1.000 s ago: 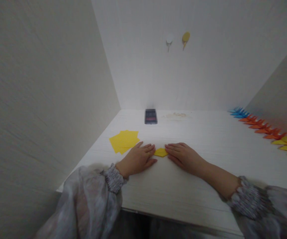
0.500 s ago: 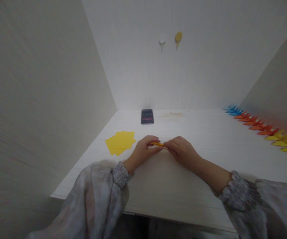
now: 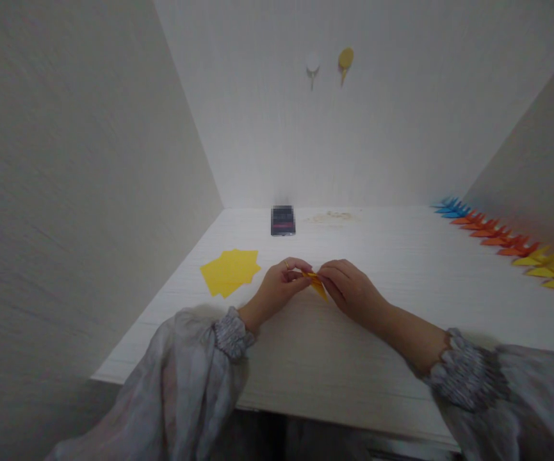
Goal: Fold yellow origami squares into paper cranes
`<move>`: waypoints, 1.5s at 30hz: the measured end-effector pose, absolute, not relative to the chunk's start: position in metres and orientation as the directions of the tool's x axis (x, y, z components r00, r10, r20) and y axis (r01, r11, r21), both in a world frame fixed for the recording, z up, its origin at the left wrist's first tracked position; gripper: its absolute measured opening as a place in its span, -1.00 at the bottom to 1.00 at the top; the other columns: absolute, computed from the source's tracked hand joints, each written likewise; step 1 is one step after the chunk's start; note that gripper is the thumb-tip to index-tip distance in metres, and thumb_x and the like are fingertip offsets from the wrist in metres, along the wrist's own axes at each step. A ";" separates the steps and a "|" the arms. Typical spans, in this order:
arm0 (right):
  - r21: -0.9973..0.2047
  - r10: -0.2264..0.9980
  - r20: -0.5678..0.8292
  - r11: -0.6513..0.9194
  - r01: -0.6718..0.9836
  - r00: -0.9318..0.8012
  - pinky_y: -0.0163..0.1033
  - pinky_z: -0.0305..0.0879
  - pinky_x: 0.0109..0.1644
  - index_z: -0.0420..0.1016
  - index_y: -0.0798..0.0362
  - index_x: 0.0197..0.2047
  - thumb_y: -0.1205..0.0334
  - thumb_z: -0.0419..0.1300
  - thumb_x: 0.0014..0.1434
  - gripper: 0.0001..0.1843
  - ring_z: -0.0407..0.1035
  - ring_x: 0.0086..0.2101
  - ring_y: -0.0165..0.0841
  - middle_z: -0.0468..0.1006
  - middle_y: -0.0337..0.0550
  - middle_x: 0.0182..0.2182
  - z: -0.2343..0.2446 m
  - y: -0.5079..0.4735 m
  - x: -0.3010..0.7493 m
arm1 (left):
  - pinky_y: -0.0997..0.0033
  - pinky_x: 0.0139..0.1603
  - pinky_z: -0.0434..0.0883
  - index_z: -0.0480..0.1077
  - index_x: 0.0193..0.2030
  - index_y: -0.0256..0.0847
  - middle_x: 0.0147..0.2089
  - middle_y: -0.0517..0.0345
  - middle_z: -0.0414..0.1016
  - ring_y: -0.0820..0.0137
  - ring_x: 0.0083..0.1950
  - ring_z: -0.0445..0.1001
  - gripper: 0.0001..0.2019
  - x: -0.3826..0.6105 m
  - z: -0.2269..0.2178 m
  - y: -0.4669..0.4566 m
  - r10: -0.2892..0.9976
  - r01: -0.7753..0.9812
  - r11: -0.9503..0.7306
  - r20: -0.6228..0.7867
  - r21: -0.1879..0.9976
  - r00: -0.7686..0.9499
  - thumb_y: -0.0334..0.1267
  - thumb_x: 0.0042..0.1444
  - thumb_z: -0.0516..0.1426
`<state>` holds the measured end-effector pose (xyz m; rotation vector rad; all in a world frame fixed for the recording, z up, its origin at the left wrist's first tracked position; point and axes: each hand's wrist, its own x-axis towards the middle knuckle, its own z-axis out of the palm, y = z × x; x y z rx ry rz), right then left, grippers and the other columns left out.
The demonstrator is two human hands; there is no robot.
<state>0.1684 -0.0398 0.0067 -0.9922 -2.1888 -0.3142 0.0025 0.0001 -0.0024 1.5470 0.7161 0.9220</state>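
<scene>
A small folded piece of yellow paper (image 3: 317, 283) is pinched between my two hands just above the white table (image 3: 353, 358). My left hand (image 3: 279, 287) grips its left end with closed fingers; a ring shows on one finger. My right hand (image 3: 351, 289) holds the right end, fingers curled round it. One point of the paper hangs down between the hands. A loose stack of yellow paper sheets (image 3: 230, 271) lies on the table to the left of my left hand.
A dark phone (image 3: 283, 220) lies near the back wall. A row of folded paper pieces, blue (image 3: 449, 207), orange (image 3: 497, 235) and yellow (image 3: 553, 269), runs along the right wall. Two small hooks (image 3: 327, 63) hang on the back wall. Walls close in left and right.
A second ago both hands lay flat pressing the yellow paper on the table. They have since lifted it and now pinch it between their fingers, tilted, with a point hanging down.
</scene>
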 end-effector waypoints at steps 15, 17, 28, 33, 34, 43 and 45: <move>0.072 0.477 0.705 0.689 0.722 -0.525 -0.24 0.14 -0.32 0.45 0.12 -0.29 0.29 0.02 0.17 -0.81 0.26 -0.47 -0.41 0.49 -0.12 -0.47 0.009 -0.041 0.173 | 0.49 -0.35 0.30 0.28 -0.37 -0.30 -0.44 0.20 0.37 0.54 -0.42 0.36 -0.78 0.004 -0.003 -0.003 0.829 -0.037 -0.170 0.163 0.985 0.535 -0.25 -0.15 0.19; 0.088 0.462 0.710 0.691 0.718 -0.531 -0.23 0.15 -0.30 0.44 0.12 -0.29 0.30 0.03 0.16 -0.82 0.27 -0.46 -0.41 0.49 -0.12 -0.47 0.008 -0.040 0.173 | 0.47 -0.34 0.31 0.28 -0.38 -0.30 -0.44 0.19 0.38 0.53 -0.41 0.37 -0.77 0.004 -0.003 -0.003 0.828 -0.050 -0.155 0.158 0.987 0.537 -0.25 -0.16 0.20; 0.177 0.429 0.683 0.689 0.703 -0.592 -0.18 0.17 -0.24 0.42 0.12 -0.29 0.36 0.02 0.16 -0.85 0.27 -0.45 -0.41 0.47 -0.13 -0.47 0.008 -0.040 0.176 | 0.47 -0.29 0.31 0.27 -0.37 -0.29 -0.39 0.18 0.38 0.53 -0.35 0.37 -0.79 0.005 -0.001 -0.005 0.800 -0.070 -0.157 0.169 0.985 0.575 -0.26 -0.13 0.19; 0.179 0.424 0.670 0.704 0.687 -0.610 -0.18 0.18 -0.23 0.41 0.17 -0.26 0.37 0.01 0.16 -0.84 0.26 -0.43 -0.39 0.46 -0.10 -0.47 0.004 -0.037 0.178 | 0.48 -0.32 0.29 0.28 -0.36 -0.28 -0.40 0.18 0.38 0.53 -0.38 0.35 -0.81 0.005 -0.004 -0.002 0.803 -0.046 -0.193 0.185 0.980 0.567 -0.26 -0.10 0.16; 0.168 0.426 0.665 0.714 0.679 -0.613 -0.18 0.18 -0.23 0.40 0.18 -0.24 0.38 0.00 0.16 -0.83 0.27 -0.42 -0.39 0.45 -0.09 -0.46 0.004 -0.036 0.178 | 0.48 -0.32 0.29 0.27 -0.36 -0.28 -0.41 0.19 0.37 0.54 -0.39 0.35 -0.82 0.005 -0.004 -0.002 0.807 -0.043 -0.200 0.190 0.979 0.559 -0.26 -0.10 0.16; 0.101 0.475 0.650 0.719 0.688 -0.593 -0.18 0.18 -0.25 0.40 0.15 -0.29 0.36 0.00 0.17 -0.83 0.28 -0.42 -0.38 0.45 -0.12 -0.48 0.005 -0.038 0.174 | 0.46 -0.30 0.30 0.29 -0.38 -0.29 -0.39 0.16 0.37 0.52 -0.36 0.35 -0.87 0.006 0.000 -0.003 0.835 -0.009 -0.232 0.204 0.973 0.512 -0.33 -0.10 0.13; 0.108 0.479 0.649 0.711 0.695 -0.591 -0.16 0.18 -0.24 0.40 0.16 -0.30 0.38 0.00 0.16 -0.84 0.28 -0.42 -0.38 0.45 -0.11 -0.47 0.006 -0.039 0.174 | 0.46 -0.30 0.31 0.29 -0.39 -0.29 -0.41 0.17 0.36 0.52 -0.37 0.35 -0.88 0.006 0.000 -0.003 0.841 -0.005 -0.227 0.198 0.974 0.503 -0.35 -0.11 0.14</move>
